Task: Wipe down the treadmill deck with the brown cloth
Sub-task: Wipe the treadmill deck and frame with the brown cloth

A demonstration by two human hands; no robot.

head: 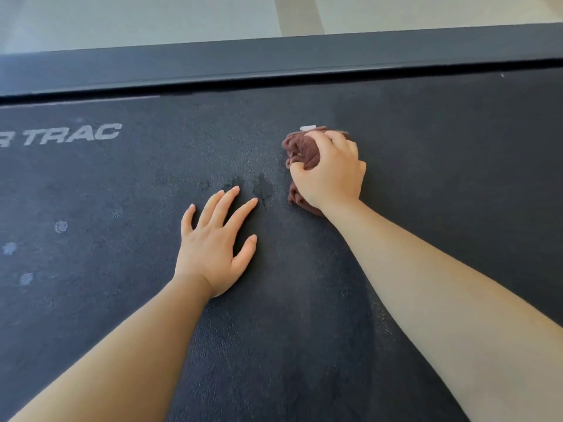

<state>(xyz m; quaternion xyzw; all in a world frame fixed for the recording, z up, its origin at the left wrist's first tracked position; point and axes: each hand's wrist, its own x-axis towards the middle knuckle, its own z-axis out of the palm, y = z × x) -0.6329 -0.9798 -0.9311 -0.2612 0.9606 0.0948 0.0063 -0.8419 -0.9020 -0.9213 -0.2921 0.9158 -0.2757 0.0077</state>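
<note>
Black pebbled rubber treadmill deck (426, 193) fills the view; smooth dark side rail (274, 60) along its far edge, pale floor (122, 19) beyond. White "TRAC" lettering (73, 134) at left, pale round spots (61, 226) below it, darker damp patches (262, 185) near centre. Brown terry cloth (303, 150) — bunched into a wad — lies on the deck right of centre, long axis running toward the rail, small white tag (307, 127) at its far end. Right hand (330, 175) grips it, fingers curled round the wad. Left hand (213, 248) flat on deck, fingers spread.
</note>
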